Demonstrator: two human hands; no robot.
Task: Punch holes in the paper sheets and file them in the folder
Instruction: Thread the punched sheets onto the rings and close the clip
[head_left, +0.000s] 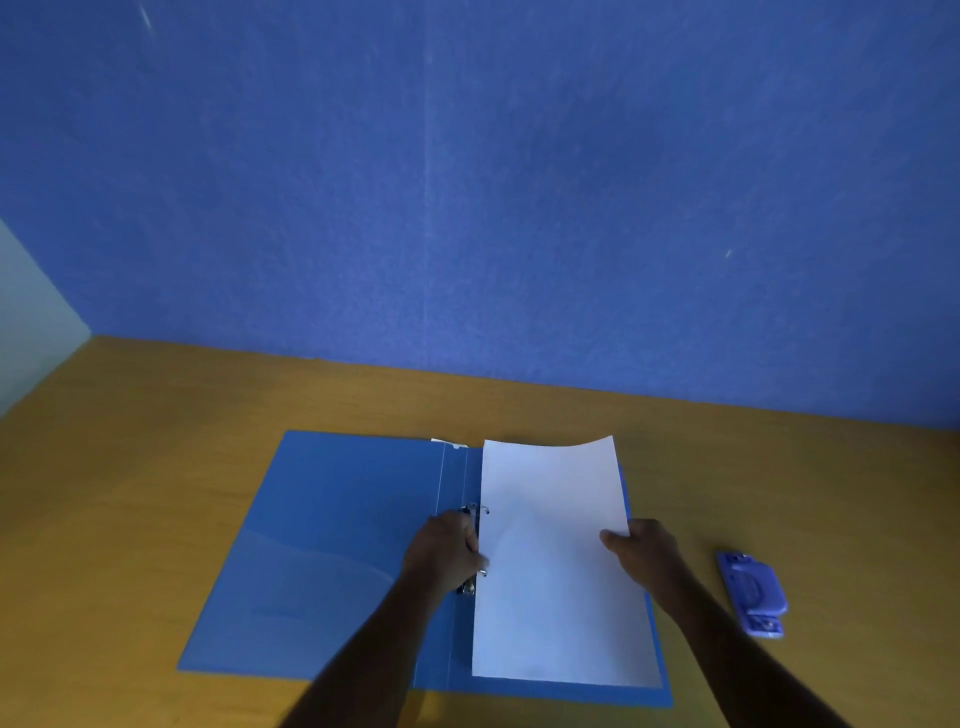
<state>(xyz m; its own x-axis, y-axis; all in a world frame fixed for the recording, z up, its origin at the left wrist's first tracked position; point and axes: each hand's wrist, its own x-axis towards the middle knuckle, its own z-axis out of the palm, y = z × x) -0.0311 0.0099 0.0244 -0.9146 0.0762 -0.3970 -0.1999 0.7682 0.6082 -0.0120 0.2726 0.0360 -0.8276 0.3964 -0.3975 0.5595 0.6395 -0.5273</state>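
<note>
A blue folder (322, 545) lies open flat on the wooden desk. White paper sheets (556, 561) lie over its right half, their far edge curling up. My left hand (447, 553) holds the sheets' left edge at the metal ring mechanism (475, 512) along the spine. My right hand (644, 553) pinches the sheets' right edge, thumb on top. A blue hole punch (750, 592) rests on the desk to the right of the folder, apart from both hands.
The wooden desk (156, 467) runs back to a blue partition wall (467, 208). A pale panel (31, 322) stands at the far left. A small white tab (449, 442) shows at the folder's far edge.
</note>
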